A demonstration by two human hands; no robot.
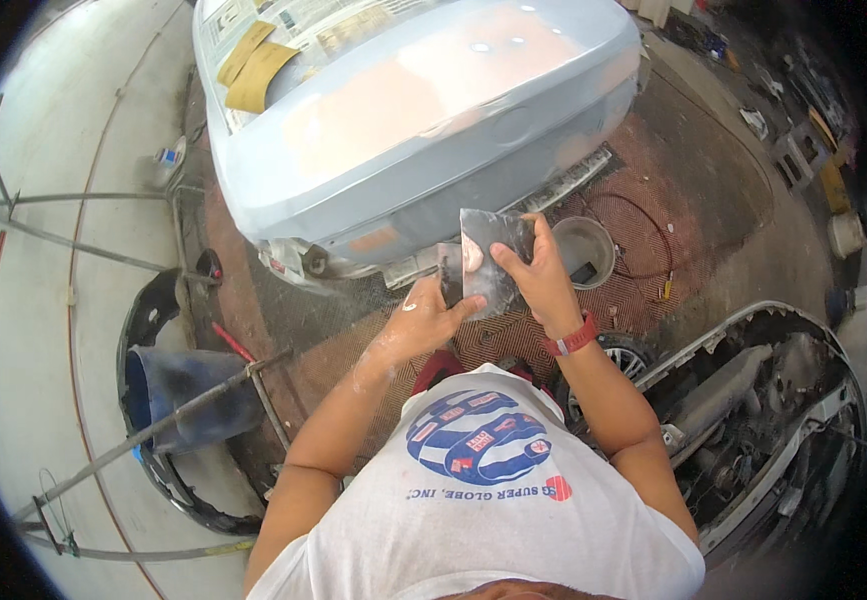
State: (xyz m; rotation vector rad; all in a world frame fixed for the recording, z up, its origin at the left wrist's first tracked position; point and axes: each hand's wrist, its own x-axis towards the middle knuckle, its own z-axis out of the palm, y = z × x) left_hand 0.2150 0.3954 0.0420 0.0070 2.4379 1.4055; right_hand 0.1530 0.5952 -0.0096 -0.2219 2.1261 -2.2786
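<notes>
In front of my chest, my right hand [541, 270] grips a thin dark mixing board [498, 285], its thumb across the top face. A pinkish-beige dab of body filler [471, 253] sits by the board's left edge. My left hand [423, 318], whitish smears on its back, closes on a smaller dark flat piece [450, 272] beside the board. Its thumb reaches the board's lower left corner; the other fingers are mostly hidden. Just beyond both hands stands the rear of a car [353, 195] in grey primer, with broad peach-coloured filler patches [383, 115] on its lid.
Yellow sandpaper strips [261, 78] lie on the car's paper-covered glass. A grey bucket [605, 262] stands on the floor right of my hands. At left are a metal-tube frame [168, 415] and a dark bumper [143, 325]; a car body part [803, 330] lies at right.
</notes>
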